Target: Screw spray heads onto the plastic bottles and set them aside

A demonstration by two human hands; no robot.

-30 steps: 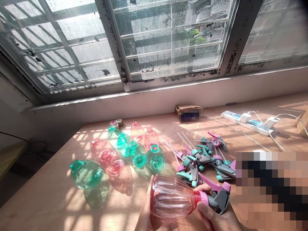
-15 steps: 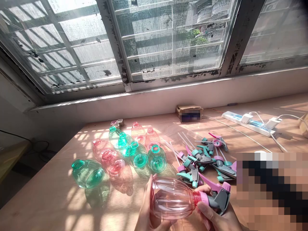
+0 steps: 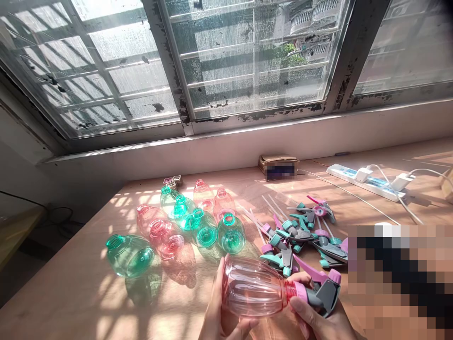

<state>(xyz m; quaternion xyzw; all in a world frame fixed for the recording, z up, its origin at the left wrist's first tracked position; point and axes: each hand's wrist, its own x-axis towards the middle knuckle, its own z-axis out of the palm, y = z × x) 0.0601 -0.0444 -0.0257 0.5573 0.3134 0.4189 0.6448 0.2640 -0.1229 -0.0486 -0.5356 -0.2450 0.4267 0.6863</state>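
Observation:
A clear pink spray bottle lies sideways between my hands, its base to the left and its neck to the right. My left hand is closed around the base end. On the neck sits a grey and pink spray head with a pink collar. My right hand grips that collar and spray head, thumb on the near side and fingers behind. Just beyond my right hand lies a pile of loose spray heads in grey, teal and pink, with thin tubes.
Several green bottles and pink bottles without spray heads stand on the wooden table. Farther back are a small cardboard box and a white power strip with plugs and cables. Windows rise behind.
The base end of the bottle has risen slightly in my left hand. The spray head has shifted a touch to the right; both hands keep their hold.

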